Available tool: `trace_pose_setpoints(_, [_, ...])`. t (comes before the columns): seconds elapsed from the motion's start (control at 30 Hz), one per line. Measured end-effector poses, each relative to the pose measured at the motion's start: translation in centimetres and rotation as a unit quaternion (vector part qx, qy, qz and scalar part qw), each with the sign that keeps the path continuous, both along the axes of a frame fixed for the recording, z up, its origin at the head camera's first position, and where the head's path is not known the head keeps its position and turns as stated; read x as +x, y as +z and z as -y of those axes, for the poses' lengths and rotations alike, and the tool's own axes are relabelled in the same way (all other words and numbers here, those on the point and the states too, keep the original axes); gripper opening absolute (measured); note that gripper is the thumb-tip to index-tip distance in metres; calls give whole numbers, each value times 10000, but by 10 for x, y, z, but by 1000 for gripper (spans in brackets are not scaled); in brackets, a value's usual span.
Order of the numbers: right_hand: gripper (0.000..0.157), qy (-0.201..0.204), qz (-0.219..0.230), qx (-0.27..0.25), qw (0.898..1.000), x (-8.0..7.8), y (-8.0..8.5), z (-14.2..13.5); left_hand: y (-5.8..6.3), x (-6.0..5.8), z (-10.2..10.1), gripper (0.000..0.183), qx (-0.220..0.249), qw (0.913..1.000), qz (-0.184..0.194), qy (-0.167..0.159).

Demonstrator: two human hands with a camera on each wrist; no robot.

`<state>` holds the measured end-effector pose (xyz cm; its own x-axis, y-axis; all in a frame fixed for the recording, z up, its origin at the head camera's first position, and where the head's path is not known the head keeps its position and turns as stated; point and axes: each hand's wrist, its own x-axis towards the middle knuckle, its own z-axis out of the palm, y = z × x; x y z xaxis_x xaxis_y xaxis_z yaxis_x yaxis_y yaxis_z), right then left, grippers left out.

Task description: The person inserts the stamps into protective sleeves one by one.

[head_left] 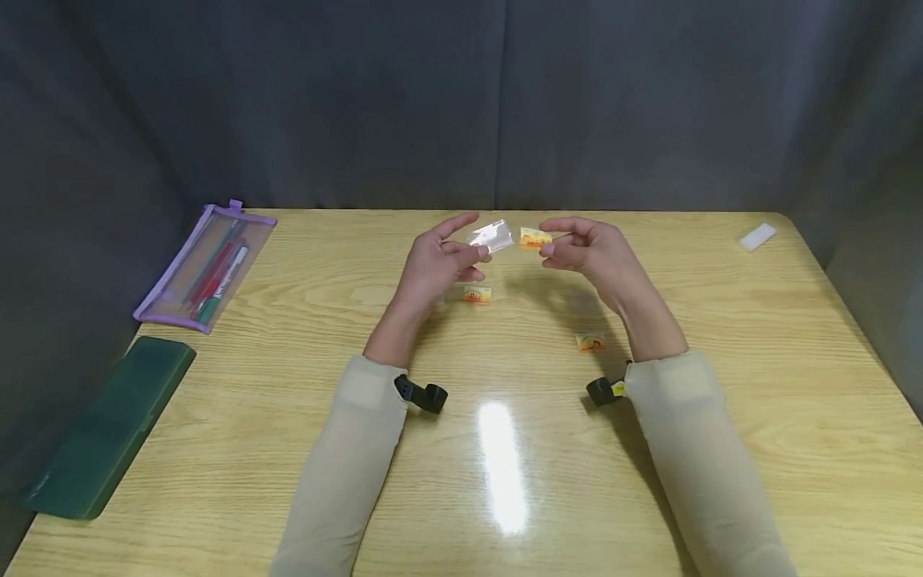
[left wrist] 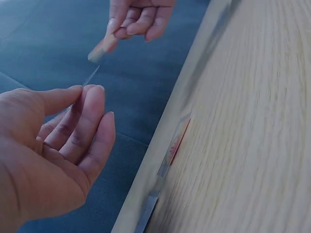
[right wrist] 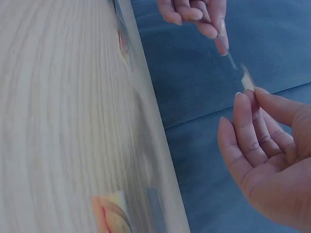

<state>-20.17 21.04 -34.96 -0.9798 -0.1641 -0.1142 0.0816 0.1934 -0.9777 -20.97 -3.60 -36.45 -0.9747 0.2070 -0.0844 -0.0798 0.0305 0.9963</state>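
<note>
My left hand point(head_left: 436, 264) pinches a small clear plastic piece point(head_left: 493, 236) between thumb and fingers, and light glints off it. In the left wrist view that plastic piece point(left wrist: 91, 75) shows nearly edge-on. Facing it, my right hand point(head_left: 600, 252) pinches a small card point(head_left: 534, 238) printed in orange and yellow. A narrow gap parts card and plastic, both held above the table's far side. On the table below lie two similar printed cards, one card point(head_left: 477, 295) near the left hand and another card point(head_left: 591, 343) under the right wrist.
Clear pieces lie beside the cards, such as a clear strip point(right wrist: 155, 208) in the right wrist view. At the left are a purple-edged mesh pouch point(head_left: 229, 268) with pens and a dark green case point(head_left: 111, 429). A white block point(head_left: 758, 237) sits far right. A dark curtain point(head_left: 360, 104) hangs behind.
</note>
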Motion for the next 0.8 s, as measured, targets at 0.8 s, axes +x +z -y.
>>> trace_pose_setpoints(0.8, [29,62,-16,-138,9999,2,2,5,0,-2,6,26,-53,9993,332,135])
